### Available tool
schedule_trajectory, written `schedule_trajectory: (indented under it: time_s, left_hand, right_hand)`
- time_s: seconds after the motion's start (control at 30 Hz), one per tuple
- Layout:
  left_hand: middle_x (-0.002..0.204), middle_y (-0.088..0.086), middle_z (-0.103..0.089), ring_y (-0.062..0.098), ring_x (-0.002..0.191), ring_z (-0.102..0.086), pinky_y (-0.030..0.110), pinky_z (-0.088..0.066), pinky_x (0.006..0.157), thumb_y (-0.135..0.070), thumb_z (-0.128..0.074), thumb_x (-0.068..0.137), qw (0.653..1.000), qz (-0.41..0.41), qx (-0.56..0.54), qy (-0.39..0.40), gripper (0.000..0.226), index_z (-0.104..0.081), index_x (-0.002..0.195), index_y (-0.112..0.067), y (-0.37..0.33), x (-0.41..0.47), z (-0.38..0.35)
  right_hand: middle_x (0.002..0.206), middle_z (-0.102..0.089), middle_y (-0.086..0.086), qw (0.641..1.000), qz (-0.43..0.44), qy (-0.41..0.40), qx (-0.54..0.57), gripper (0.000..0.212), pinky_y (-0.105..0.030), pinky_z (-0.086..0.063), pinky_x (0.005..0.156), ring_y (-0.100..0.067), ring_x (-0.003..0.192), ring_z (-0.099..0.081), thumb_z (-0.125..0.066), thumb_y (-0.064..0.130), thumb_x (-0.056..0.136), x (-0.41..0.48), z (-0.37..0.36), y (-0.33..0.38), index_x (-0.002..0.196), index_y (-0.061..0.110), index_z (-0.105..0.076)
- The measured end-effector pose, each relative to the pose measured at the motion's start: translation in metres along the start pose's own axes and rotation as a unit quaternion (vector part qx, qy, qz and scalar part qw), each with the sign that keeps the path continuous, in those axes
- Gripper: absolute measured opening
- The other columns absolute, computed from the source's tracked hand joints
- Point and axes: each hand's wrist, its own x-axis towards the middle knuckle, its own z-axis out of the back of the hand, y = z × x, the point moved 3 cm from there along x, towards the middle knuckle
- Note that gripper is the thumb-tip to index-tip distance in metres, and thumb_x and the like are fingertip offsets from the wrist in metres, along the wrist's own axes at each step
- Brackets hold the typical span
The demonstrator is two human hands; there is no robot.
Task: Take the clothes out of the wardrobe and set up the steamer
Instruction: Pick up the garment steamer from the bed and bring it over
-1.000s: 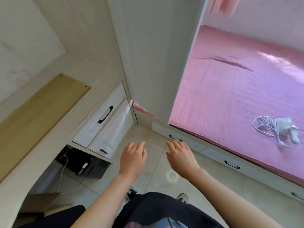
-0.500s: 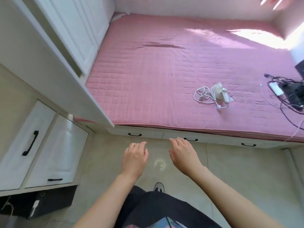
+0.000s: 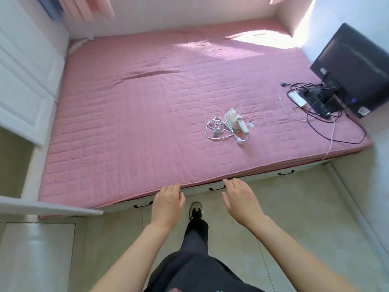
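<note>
A small white handheld steamer (image 3: 236, 122) lies on the pink quilted bed (image 3: 134, 114), its white cord (image 3: 216, 131) coiled to its left. The white wardrobe (image 3: 23, 81) stands at the left with closed panelled doors; no clothes are visible in it. My left hand (image 3: 168, 202) and my right hand (image 3: 242, 199) hover palm down over the floor at the bed's near edge, fingers relaxed, holding nothing. Both hands are well short of the steamer.
A black monitor (image 3: 353, 68) with tangled black and white cables (image 3: 320, 114) sits at the bed's right end. Drawers with black handles (image 3: 214, 188) run under the bed. Pink curtains (image 3: 88, 7) hang at the back. A white cabinet top (image 3: 37, 249) sits at lower left on the tiled floor.
The view has swung right from the wardrobe and drawers to face the bed, and I have stepped closer. Both hands stay empty in front of me.
</note>
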Motion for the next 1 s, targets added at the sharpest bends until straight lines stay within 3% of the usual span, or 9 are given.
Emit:
schedule_trajectory:
  time_s: [0.2, 0.37, 0.67, 0.8, 1.0]
  left_hand:
    - [0.110, 0.002, -0.067, 0.022, 0.105, -0.056, 0.036, -0.048, 0.088, -0.018, -0.048, 0.094, 0.999, -0.002, -0.020, 0.036, 0.034, -0.057, 0.126, -0.010, -0.017, 0.099, -0.007]
    - [0.110, 0.005, -0.067, 0.027, 0.106, -0.056, 0.039, -0.049, 0.082, -0.013, -0.051, 0.091, 0.998, 0.002, -0.017, 0.061, 0.033, -0.060, 0.122, -0.008, -0.026, 0.171, -0.017]
    - [0.119, 0.007, -0.063, 0.027, 0.113, -0.052, 0.038, -0.045, 0.090, -0.014, -0.046, 0.094, 0.994, 0.036, -0.010, 0.105, 0.036, -0.054, 0.128, -0.008, -0.059, 0.264, -0.054]
    - [0.123, 0.008, -0.060, 0.027, 0.115, -0.051, 0.038, -0.044, 0.091, -0.016, -0.045, 0.094, 0.988, 0.089, -0.020, 0.125, 0.037, -0.052, 0.130, -0.009, -0.078, 0.297, -0.077]
    - [0.124, 0.009, -0.059, 0.025, 0.115, -0.052, 0.035, -0.043, 0.093, -0.014, -0.045, 0.094, 0.960, 0.218, -0.109, 0.136, 0.036, -0.053, 0.129, -0.007, -0.100, 0.341, -0.120]
  right_hand:
    - [0.093, -0.066, -0.011, 0.999, -0.041, 0.015, 0.008, 0.028, -0.040, -0.051, 0.086, -0.031, 0.094, -0.061, -0.062, 0.020, 0.083, 0.074, 0.017, -0.045, 0.106, 0.005, -0.063]
    - [0.093, -0.066, -0.012, 0.997, -0.066, 0.040, 0.013, 0.026, -0.040, -0.050, 0.080, -0.033, 0.091, -0.061, -0.063, 0.016, 0.081, 0.130, 0.027, -0.081, 0.105, 0.005, -0.063]
    - [0.118, -0.057, -0.010, 0.990, -0.088, 0.109, 0.035, 0.035, -0.036, -0.041, 0.094, -0.028, 0.113, -0.049, -0.044, 0.022, 0.095, 0.217, 0.026, -0.160, 0.126, 0.007, -0.050]
    - [0.122, -0.056, -0.011, 0.987, -0.083, 0.130, 0.051, 0.040, -0.039, -0.042, 0.091, -0.030, 0.113, -0.049, -0.046, 0.021, 0.094, 0.256, 0.024, -0.200, 0.131, 0.006, -0.046]
    - [0.110, -0.057, -0.012, 0.983, -0.061, 0.162, 0.068, 0.025, -0.039, -0.043, 0.078, -0.032, 0.104, -0.050, -0.043, 0.024, 0.097, 0.311, 0.006, -0.248, 0.112, 0.006, -0.052]
